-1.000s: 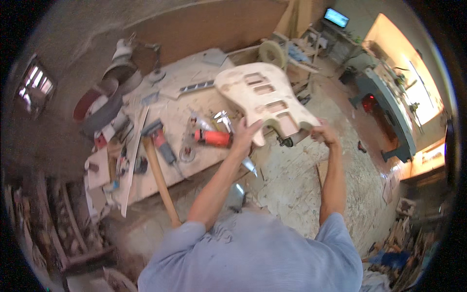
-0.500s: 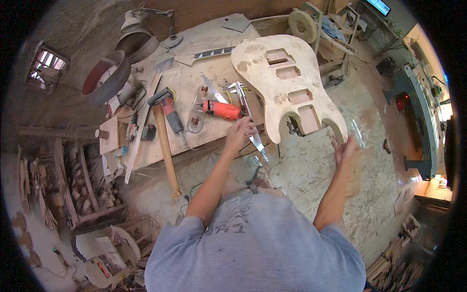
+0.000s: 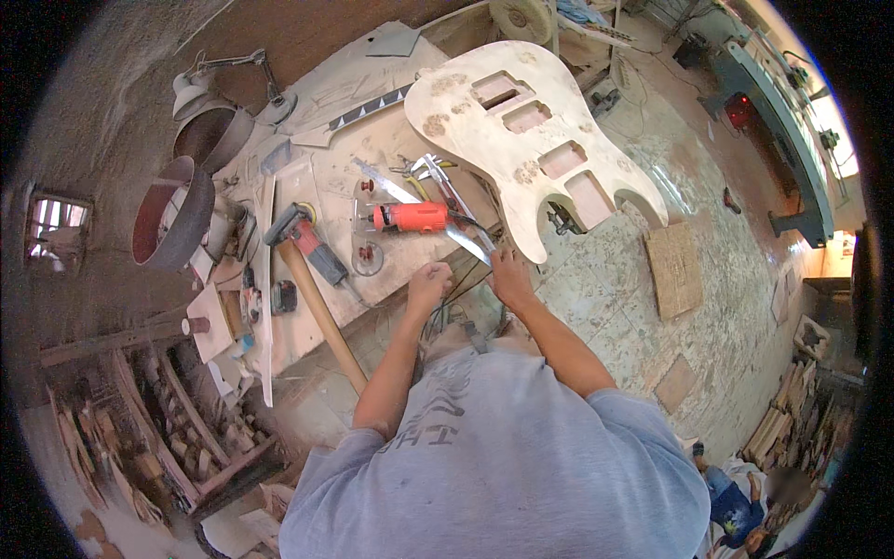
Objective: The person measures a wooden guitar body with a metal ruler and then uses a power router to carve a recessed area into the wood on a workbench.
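Four recesses stand cut in the guitar body (image 3: 535,140), overhanging the table's (image 3: 400,261) right edge; surface uncoated, inlaid neck (image 3: 371,109) unattached. Left hand (image 3: 428,285) curled, right hand (image 3: 510,279) near the steel ruler (image 3: 384,180); grip on anything cannot be told.

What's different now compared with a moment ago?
Both hands have let go of the guitar body. The right hand has swung leftward, closer to the left hand, and both are now near the red power tool. That tool and the lamp stayed on the table.
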Tool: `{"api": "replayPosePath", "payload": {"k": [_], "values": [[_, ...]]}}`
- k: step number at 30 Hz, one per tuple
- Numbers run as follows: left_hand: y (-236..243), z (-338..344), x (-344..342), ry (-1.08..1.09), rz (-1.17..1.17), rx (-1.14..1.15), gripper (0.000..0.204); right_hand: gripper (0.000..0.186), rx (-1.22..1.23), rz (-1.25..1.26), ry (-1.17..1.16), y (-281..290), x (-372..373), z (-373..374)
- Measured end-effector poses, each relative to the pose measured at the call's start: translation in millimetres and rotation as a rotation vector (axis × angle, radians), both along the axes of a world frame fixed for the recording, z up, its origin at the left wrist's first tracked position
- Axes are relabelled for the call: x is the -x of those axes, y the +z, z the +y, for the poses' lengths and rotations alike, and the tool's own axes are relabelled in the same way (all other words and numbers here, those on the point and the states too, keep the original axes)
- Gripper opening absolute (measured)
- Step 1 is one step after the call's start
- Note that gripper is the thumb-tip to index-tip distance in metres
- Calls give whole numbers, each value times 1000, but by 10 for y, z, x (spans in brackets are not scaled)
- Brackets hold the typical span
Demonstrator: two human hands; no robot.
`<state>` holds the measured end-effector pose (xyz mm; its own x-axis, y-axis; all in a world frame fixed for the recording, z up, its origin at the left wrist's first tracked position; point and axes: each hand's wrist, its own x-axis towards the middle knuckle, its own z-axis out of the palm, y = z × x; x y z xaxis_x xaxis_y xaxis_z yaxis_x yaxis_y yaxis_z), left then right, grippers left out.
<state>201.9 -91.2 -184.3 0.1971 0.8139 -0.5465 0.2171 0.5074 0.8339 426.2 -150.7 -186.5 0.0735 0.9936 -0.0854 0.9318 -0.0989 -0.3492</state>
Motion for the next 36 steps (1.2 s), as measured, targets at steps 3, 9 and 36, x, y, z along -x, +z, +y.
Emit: {"api": "replayPosePath", "payload": {"k": [3, 9, 36], "values": [[-8, -27, 35, -90, -2, -29, 29, 43, -13, -105, -16, -336, -46, 30], [61, 169, 45, -105, -7, 29, 37, 29, 184, 50, -239, -244, -90, -241], [-231, 1472, -246, -221, -33, -126, 31, 21, 169, -179, -214, -355, 674, -358]]}}
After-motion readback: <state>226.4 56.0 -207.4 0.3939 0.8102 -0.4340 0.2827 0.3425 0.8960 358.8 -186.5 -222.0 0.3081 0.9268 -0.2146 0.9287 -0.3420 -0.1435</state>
